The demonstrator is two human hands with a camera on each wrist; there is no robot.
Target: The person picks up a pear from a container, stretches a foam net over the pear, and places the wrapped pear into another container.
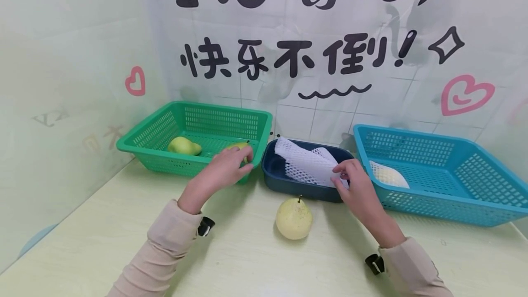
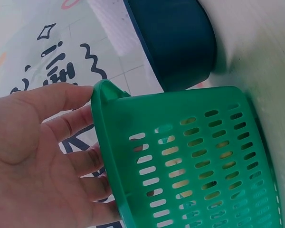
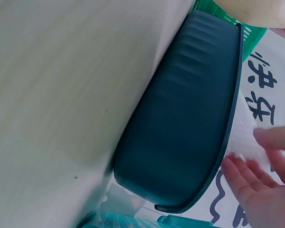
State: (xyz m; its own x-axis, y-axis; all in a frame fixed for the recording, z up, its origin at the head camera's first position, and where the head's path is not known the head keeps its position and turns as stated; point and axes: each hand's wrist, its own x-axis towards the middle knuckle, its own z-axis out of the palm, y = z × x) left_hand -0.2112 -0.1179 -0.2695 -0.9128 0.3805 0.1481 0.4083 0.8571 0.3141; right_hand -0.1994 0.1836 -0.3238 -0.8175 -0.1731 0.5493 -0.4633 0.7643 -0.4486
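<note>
My left hand (image 1: 227,166) reaches over the near right corner of the green basket (image 1: 165,159), fingers loosely bent above a yellow-green pear (image 1: 239,145) that they partly hide. In the left wrist view its fingers (image 2: 85,161) overlap the basket's rim. My right hand (image 1: 356,189) is at the right end of a navy tray (image 1: 276,180), thumb and fingers apart beside the white foam nets (image 1: 305,164) lying in it. A pale yellow pear (image 1: 294,219) with a dark stem sits on the table in front of the tray.
Another green pear (image 1: 184,146) lies in the green basket. On the right, a blue basket (image 1: 445,200) contains a pear in a white foam net (image 1: 388,175). Behind them stands a printed wall sheet (image 1: 264,90); the pale table (image 1: 247,260) extends in front.
</note>
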